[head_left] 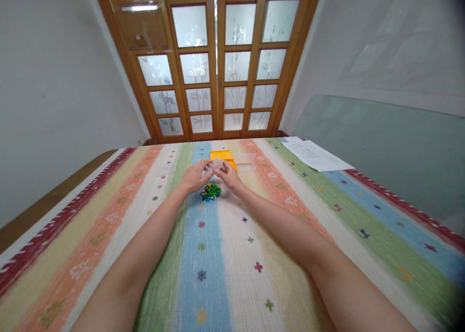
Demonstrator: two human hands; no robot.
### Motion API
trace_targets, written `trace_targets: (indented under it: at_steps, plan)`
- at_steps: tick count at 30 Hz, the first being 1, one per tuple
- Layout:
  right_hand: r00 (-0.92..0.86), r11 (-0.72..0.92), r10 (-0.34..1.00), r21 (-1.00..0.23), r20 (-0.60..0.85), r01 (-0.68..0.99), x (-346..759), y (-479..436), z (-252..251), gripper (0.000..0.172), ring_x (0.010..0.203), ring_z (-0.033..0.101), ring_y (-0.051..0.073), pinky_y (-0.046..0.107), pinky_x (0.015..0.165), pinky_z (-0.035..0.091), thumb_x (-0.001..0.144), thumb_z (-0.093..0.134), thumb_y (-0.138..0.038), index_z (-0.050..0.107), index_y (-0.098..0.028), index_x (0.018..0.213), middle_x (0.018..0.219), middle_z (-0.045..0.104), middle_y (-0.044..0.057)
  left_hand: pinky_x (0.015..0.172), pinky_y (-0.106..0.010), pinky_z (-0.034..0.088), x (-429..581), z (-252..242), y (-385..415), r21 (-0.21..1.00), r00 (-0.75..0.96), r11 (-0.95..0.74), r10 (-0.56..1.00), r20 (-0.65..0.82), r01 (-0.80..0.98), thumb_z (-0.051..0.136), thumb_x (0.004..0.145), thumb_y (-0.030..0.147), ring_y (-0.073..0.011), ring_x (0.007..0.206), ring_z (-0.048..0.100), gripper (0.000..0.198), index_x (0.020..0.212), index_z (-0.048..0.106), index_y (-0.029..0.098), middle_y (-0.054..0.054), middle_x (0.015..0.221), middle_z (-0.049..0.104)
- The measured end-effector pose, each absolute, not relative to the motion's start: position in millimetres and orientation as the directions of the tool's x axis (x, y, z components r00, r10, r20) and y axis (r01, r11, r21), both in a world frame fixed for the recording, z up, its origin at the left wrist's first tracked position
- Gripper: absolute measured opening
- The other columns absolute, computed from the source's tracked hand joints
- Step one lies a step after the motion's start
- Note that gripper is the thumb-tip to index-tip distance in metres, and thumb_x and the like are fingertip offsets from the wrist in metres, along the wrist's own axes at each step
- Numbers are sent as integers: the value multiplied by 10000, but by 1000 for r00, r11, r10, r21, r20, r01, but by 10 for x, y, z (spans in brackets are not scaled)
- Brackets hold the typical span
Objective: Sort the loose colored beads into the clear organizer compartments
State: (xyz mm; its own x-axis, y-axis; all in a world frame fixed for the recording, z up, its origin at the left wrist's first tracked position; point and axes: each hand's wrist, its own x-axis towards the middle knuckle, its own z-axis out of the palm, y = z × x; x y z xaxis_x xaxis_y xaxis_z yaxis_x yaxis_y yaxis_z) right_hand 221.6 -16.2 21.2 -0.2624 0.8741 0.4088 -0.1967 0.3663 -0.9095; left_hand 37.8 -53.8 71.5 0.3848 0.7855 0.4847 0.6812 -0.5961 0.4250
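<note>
Both of my arms reach forward over the table. My left hand (pixel 197 175) and my right hand (pixel 228 175) meet around a small clear plastic piece (pixel 215 165), their fingers closed on its two sides. Its exact kind is too small to make out. Just below the hands, on the cloth, lies a heap of small building blocks (pixel 211 191), mostly green with some blue, yellow and dark ones. Behind the hands sits a yellow plastic box (pixel 221 155), partly covered by my fingers.
A clear plastic tray or lid (pixel 247 162) lies right of the yellow box. Printed paper sheets (pixel 316 155) rest near the table's right edge. The table wears a striped cloth (pixel 203 283). Wooden glass-paned doors (pixel 218 65) stand beyond its far edge.
</note>
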Motion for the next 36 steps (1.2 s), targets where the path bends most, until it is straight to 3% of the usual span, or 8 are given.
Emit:
trace_targets:
  at_steps: [6,13,18,22,26,31,36]
  plan:
    - [-219,381,899,-924,380,-39,2258,-131,129,493,899,649,215,341,805,538,752,740,-593,559,-238,1042,907,672,9,922,-400,498,411,718,-577,493,365,-554,825,431,671,574,955,476,-277,950,675,372,1239,658,250,-92,1066,724]
    - [-188,448,887,-884,421,136,2311,-209,184,442,735,586,173,301,704,488,771,714,-574,553,-228,996,817,622,-16,933,-412,481,474,587,-567,460,326,-511,845,424,726,569,951,399,-327,982,673,300,1164,673,216,-117,946,710]
    - [-167,485,874,-844,456,231,2355,-245,246,411,698,562,174,302,678,471,803,676,-573,576,-222,990,767,597,-21,906,-395,503,375,533,-535,606,233,-455,881,411,653,543,957,395,-286,934,688,299,1161,684,227,-95,975,736]
    - [-221,469,868,-880,445,69,2341,-220,258,483,834,648,216,330,738,533,822,677,-561,600,-215,1151,920,691,27,884,-362,515,297,566,-501,754,167,-446,892,421,483,481,991,457,-217,837,692,368,1239,650,244,-56,996,752]
    - [-308,405,856,-909,416,-103,2296,-243,285,617,950,691,260,348,724,576,809,705,-611,572,-234,1279,1083,727,75,727,-316,523,269,556,-395,874,-6,-390,912,409,288,449,993,540,-179,686,666,408,1123,660,216,-49,883,731]
    - [-432,387,789,-900,436,-201,2216,-346,329,748,1030,698,286,399,815,598,737,769,-680,546,-242,1301,1144,719,101,550,-247,455,158,411,-224,981,-78,-171,981,178,89,551,923,517,-116,544,566,368,1020,676,185,-43,828,702]
    - [-377,395,812,-895,445,-207,2204,-384,356,746,1141,672,278,433,956,580,727,795,-680,526,-276,1293,1293,644,97,616,-245,518,141,408,-214,993,-48,-62,997,57,-103,598,910,570,-126,668,655,420,1155,593,230,-38,924,712]
